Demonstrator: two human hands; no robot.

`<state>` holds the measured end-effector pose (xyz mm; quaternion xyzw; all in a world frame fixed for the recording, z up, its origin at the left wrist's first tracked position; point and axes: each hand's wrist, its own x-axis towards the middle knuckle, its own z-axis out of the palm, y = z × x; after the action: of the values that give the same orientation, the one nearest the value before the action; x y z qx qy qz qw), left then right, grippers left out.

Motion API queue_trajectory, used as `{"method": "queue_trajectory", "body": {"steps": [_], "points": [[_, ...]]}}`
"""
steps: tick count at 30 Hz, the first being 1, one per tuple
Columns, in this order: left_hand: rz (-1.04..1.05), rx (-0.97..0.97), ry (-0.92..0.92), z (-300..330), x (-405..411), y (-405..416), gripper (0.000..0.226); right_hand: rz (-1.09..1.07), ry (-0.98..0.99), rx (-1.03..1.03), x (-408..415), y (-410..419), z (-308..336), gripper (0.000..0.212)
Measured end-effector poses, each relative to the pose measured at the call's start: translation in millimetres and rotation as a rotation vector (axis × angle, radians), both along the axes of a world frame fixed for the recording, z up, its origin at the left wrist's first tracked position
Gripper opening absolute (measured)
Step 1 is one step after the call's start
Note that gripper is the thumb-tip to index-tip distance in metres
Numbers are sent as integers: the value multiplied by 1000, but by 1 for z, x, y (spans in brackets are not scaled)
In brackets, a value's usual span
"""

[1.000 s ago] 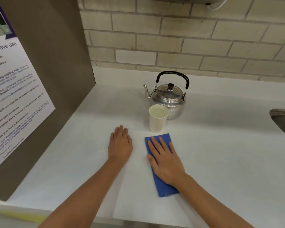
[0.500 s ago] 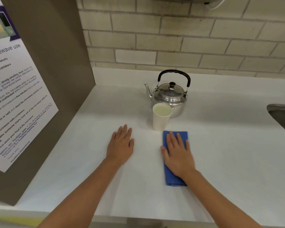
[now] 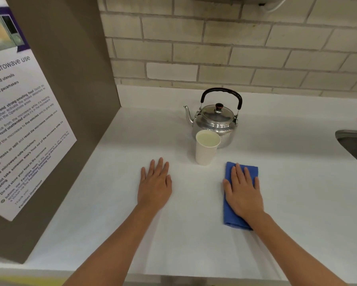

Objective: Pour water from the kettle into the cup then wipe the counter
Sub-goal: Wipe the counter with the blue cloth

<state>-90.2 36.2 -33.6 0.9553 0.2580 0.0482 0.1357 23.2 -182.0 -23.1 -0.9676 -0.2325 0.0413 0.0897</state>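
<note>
A shiny metal kettle (image 3: 214, 122) with a black handle stands on the white counter (image 3: 297, 193), spout pointing left. Just in front of it is a white paper cup (image 3: 206, 150) with liquid inside, upright. A folded blue cloth (image 3: 228, 215) lies on the counter to the right of the cup. My right hand (image 3: 243, 190) presses flat on the cloth, fingers together, covering most of it. Left of the cup, my left hand (image 3: 154, 184) rests palm-down on the bare counter and holds nothing.
A grey side panel (image 3: 70, 100) with a microwave-use poster (image 3: 18, 124) walls off the left. A brick wall runs along the back. A steel sink's corner (image 3: 355, 145) shows at the right edge. The counter's front edge is near me.
My right hand has slid the blue cloth to the right across the counter, from below the cup to its right side. My left hand, the cup and the kettle have stayed put.
</note>
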Motion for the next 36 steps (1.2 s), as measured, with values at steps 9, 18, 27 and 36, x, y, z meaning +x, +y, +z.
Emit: {"method": "queue_trajectory", "body": {"steps": [9,18,27,36], "points": [[26,-136,-45,11,1,2,48,257,27,53,-74,81,1,62],[119,-256,-92,32,30,-85,53,50,29,205,-6,11,24,49],[93,-26,-12,4,-1,-74,64,168,56,129,23,11,6,49],[199,25,56,14,52,-5,54,215,44,135,34,10,0,49]]}}
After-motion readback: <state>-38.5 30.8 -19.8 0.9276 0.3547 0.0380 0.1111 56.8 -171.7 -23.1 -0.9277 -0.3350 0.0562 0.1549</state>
